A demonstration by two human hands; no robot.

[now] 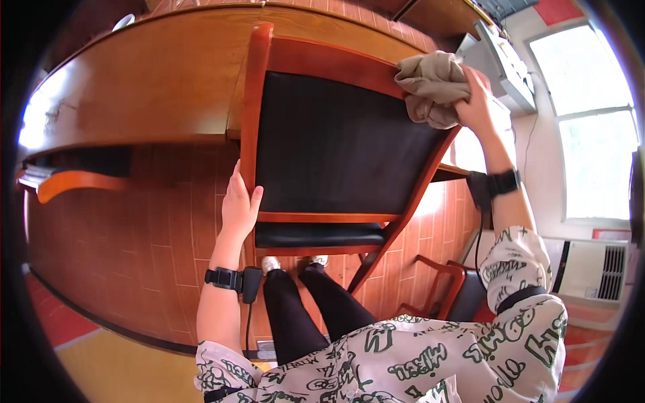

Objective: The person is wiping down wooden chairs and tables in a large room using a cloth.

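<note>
Before me stands a wooden chair with a reddish-brown frame and a black padded backrest. The black seat shows below the lower rail. My left hand grips the left upright of the backrest, thumb on the near face and fingers along its outer side. At the top right corner of the backrest, my right hand is closed on a crumpled beige cloth. The cloth lies against the top rail and corner. My right fingertips are partly hidden in its folds.
A long polished wooden table runs beyond the chair at the left. Another chair is at the table's left side. An armchair stands at the lower right, near a white air-conditioning unit. Windows are on the right wall.
</note>
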